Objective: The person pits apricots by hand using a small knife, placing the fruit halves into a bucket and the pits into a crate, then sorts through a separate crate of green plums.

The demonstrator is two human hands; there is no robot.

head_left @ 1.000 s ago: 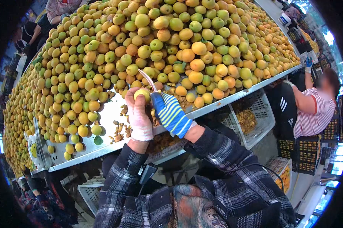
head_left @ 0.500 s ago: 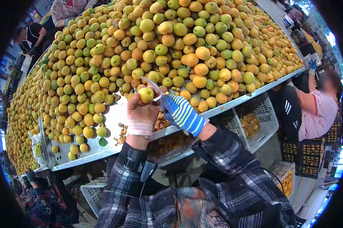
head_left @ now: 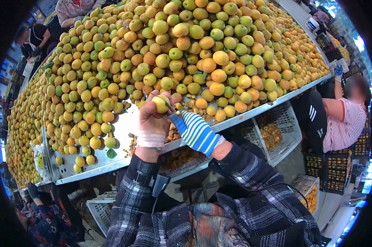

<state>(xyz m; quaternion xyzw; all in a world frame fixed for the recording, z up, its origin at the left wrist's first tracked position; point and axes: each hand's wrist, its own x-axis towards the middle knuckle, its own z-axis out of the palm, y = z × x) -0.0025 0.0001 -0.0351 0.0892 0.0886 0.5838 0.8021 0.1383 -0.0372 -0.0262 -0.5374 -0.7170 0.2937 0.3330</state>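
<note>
My left hand (head_left: 151, 125), with a pale band around the palm, grips a yellow-green apricot (head_left: 159, 105) between thumb and fingers. In my right hand (head_left: 197, 132), which wears a blue-and-yellow striped glove, is a small knife (head_left: 170, 109). Its blade lies against the right side of the apricot, and the handle is mostly hidden by the glove. Both hands are close together above the near edge of the metal table (head_left: 124, 158). Directly beyond them rises a large heap of apricots (head_left: 173, 53).
Grey plastic crates (head_left: 282, 136) with fruit pieces sit under the table edge on the right; another crate (head_left: 99, 210) stands below left. A person in a striped shirt (head_left: 346, 119) sits at right beside stacked black crates (head_left: 336, 173). Other people work around the heap.
The knife blade, raised above the apricot before, now rests against its side. My right hand has turned and shifted slightly down and left; the apricot has tilted in my left hand.
</note>
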